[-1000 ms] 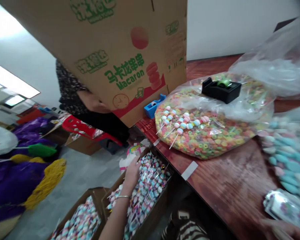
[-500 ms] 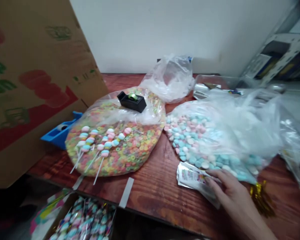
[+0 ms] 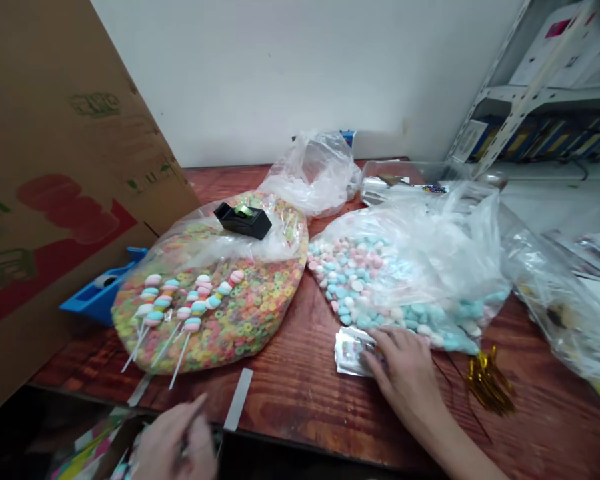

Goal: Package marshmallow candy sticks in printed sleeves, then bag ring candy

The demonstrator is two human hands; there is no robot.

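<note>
The right hand (image 3: 405,373) lay half curled just in front of the bag of pastel candies (image 3: 380,287), its fingertips (image 3: 383,337) on the right end of a stack of foil wrappers (image 3: 351,351). Whether it gripped the stack or only rested on it could not be told. The stack sat against the near side of that bag, on a reddish wooden table (image 3: 300,407). The left hand (image 3: 173,437) was well to the left of the bag, at the table's near edge, its fingers bent and drawn close together; whether it held anything could not be told.

Left of the bag and touching it lay a clear bag of rainbow cereal rings (image 3: 215,327), with pastel lollipops on sticks (image 3: 190,300) and a black tape dispenser (image 3: 243,221) on top. Further left sat a blue tape dispenser (image 3: 100,297), beside a tilted cardboard carton (image 3: 55,167). Gold twist ties (image 3: 487,383) lay just right of the bag, and a crumpled plastic bag (image 3: 310,173) sat behind it, with a clear tray of foil packets (image 3: 385,187) beside that
</note>
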